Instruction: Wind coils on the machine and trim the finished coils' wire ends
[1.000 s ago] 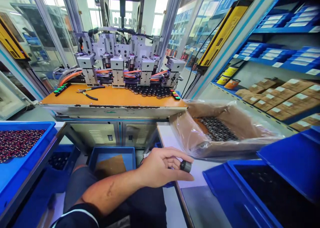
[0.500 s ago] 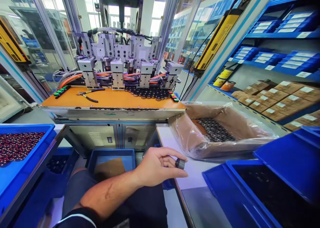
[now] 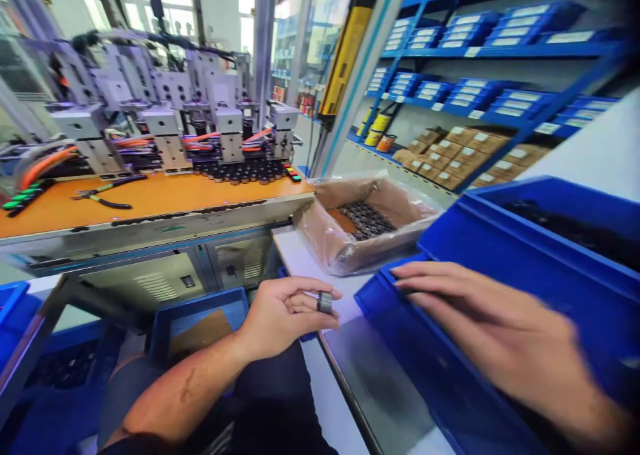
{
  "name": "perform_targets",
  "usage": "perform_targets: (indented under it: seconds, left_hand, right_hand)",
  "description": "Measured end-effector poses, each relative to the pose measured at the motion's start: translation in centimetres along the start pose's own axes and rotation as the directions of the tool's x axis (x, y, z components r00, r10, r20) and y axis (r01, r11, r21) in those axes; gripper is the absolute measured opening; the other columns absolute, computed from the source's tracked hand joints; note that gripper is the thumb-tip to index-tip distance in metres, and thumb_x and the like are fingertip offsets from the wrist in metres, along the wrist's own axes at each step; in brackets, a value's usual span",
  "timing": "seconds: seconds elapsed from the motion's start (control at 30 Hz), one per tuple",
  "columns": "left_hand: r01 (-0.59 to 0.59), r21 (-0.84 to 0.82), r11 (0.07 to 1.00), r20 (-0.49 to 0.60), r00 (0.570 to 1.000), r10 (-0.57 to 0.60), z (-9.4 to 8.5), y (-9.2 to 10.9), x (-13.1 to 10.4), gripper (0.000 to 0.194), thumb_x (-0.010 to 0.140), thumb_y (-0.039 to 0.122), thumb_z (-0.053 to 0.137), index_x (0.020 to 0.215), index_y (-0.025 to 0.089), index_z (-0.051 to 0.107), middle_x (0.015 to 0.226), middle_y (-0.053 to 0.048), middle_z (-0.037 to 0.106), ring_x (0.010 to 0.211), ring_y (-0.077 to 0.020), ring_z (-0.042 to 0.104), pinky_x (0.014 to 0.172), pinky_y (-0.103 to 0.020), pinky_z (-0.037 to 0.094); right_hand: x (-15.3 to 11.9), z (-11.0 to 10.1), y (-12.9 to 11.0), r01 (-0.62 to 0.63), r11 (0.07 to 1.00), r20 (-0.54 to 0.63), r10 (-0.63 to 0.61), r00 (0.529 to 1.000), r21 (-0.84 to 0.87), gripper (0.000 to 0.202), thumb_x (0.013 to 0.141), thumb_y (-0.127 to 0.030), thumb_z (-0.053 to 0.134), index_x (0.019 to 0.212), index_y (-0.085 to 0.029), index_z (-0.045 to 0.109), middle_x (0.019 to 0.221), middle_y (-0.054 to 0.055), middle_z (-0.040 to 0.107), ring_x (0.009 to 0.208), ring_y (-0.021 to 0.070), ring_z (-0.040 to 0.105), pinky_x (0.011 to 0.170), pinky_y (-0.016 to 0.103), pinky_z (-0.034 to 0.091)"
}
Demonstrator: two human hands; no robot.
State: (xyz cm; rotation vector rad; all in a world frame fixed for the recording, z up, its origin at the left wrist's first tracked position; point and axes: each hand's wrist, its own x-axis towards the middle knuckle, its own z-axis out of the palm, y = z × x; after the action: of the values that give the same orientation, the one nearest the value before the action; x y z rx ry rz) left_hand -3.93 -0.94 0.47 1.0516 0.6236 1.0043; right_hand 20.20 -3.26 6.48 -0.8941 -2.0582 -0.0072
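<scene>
My left hand (image 3: 280, 315) is closed around a small dark grey ribbed cylinder (image 3: 325, 302), held between thumb and fingers above the white table edge. My right hand (image 3: 480, 322) is over the near wall of a blue bin (image 3: 400, 348) on the right. Its fingers and thumb come together in a pinch, slightly smeared by motion. Something dark shows at its fingertips, too small to make out.
Beyond the table stands a machine (image 3: 165, 128) with an orange worktop (image 3: 50, 215), which bears pliers (image 3: 107, 192) and several black round parts (image 3: 250, 172). A plastic-lined carton (image 3: 320, 235) holds dark parts. A second blue bin (image 3: 575, 202) stands at the right.
The view has turned to the right. My right hand has come into view from the right, over the blue bin. My left hand still holds the dark cylinder.
</scene>
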Motion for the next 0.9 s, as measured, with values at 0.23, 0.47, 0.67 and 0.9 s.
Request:
perform_targets:
  seconds: [0.23,0.47,0.67,0.9]
  left_hand:
    - [0.080,-0.023,0.996,0.119,0.990,-0.077,1.7,-1.6,0.2,0.046,0.057,0.021,0.091,0.098,0.012,0.073,0.083,-0.007,0.079,0.076,-0.0191,0.075,0.077,-0.030,0.063]
    - [0.027,-0.045,0.999,0.075,0.997,-0.024,2.8,-2.3,0.8,0.044,0.057,0.022,0.091,0.095,0.010,0.073,0.077,-0.005,0.078,0.069,-0.0163,0.074,0.069,-0.026,0.062]
    - [-0.038,0.048,0.998,0.029,0.999,0.036,2.5,-2.1,0.5,0.042,0.057,0.020,0.090,0.095,0.012,0.074,0.080,-0.006,0.079,0.072,-0.0175,0.075,0.069,-0.025,0.063]
    - [0.008,0.021,1.000,0.042,0.999,-0.009,2.4,-1.9,0.2,0.046,0.056,0.022,0.091,0.098,0.012,0.075,0.082,-0.006,0.079,0.073,-0.0199,0.076,0.074,-0.031,0.064]
  right_hand:
    - [-2.1,4.1,-1.5,-0.060,0.964,0.049,0.049,0.998,0.258,0.022,0.091,-0.006,0.056,0.108,-0.017,0.064,0.088,0.005,0.060,0.080,0.0131,0.061,0.067,0.024,0.055]
    - [-3.0,4.0,-1.0,0.025,0.993,-0.010,-0.024,1.000,0.114,0.030,0.089,-0.001,0.055,0.114,-0.016,0.064,0.095,0.008,0.060,0.085,0.0125,0.062,0.068,0.022,0.056]
    - [-3.1,4.0,-0.9,0.073,0.992,0.016,-0.075,0.997,0.106,0.033,0.088,-0.007,0.059,0.121,-0.015,0.058,0.102,0.012,0.061,0.093,0.0181,0.062,0.076,0.030,0.059]
    - [-3.1,3.7,-0.8,0.130,0.991,0.020,-0.130,0.991,0.006,0.026,0.094,-0.018,0.059,0.120,-0.019,0.059,0.096,0.010,0.063,0.087,0.0200,0.064,0.072,0.034,0.059]
